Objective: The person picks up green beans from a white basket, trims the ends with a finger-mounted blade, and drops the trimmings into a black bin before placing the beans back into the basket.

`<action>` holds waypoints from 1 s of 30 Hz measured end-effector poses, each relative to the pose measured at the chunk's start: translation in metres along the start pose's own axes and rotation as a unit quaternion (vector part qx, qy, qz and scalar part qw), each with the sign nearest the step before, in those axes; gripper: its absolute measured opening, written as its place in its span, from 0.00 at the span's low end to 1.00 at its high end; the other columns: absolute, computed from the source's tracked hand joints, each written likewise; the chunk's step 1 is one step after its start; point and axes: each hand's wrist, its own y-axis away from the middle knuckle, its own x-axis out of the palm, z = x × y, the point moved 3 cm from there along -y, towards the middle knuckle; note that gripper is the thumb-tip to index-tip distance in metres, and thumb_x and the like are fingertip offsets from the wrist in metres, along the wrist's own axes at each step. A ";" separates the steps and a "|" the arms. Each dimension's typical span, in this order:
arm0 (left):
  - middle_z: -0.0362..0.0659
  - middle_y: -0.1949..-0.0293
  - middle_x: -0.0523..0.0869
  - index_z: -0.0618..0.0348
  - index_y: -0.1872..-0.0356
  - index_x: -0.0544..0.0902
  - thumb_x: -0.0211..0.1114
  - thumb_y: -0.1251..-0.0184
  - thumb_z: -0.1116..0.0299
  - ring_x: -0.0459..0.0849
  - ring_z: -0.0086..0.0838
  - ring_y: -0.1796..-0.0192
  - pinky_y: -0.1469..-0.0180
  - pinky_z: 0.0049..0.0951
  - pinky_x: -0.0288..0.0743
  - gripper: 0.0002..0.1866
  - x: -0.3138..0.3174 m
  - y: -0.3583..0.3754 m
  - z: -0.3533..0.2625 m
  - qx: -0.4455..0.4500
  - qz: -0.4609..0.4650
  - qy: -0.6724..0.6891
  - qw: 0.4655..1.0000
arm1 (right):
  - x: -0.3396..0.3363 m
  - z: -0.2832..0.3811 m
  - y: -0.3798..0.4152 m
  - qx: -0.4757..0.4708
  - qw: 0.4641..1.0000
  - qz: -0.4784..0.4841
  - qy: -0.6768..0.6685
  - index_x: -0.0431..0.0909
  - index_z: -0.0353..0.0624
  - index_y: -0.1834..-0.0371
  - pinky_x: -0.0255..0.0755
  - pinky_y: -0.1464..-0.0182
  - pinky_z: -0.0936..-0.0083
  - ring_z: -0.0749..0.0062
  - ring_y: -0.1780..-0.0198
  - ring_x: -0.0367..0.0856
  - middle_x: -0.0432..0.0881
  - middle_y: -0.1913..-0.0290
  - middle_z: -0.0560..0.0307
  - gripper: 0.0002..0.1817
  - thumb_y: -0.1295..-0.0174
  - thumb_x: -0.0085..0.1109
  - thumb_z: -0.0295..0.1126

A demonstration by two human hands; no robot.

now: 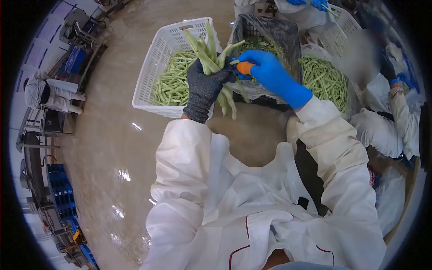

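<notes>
My left hand (pixel 206 84), in a dark grey glove, is closed round a bunch of long green beans (pixel 208 60) whose ends stick out above and below the fist. My right hand (pixel 270 74) wears a blue glove and grips a small knife by its orange handle (pixel 244 68), right beside the beans; its blade is mostly hidden. Under the left hand stands a white slotted crate (pixel 150 67) with many green beans (pixel 174 80) in it. Beyond the right hand is a dark crate lined with plastic (pixel 288 33), holding green scraps (pixel 261 45).
More green beans (pixel 325 78) fill a lined container at the right, close to co-workers in white clothing. A co-worker's blue-gloved hand (pixel 318 4) shows at the top. Another person (pixel 49 94) stands far left near equipment. Blue pallets (pixel 62 193) lie along the left on the wet floor (pixel 103 135).
</notes>
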 end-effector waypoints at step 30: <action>0.47 0.65 0.84 0.65 0.40 0.73 0.66 0.44 0.73 0.85 0.32 0.70 0.65 0.32 0.82 0.27 -0.003 -0.001 0.001 -0.127 0.123 0.060 0.982 | -0.011 0.025 -0.001 -0.136 0.970 0.029 0.202 0.84 0.42 0.54 0.76 0.57 0.75 0.71 0.64 0.83 0.86 0.63 0.52 0.11 0.39 0.62 0.31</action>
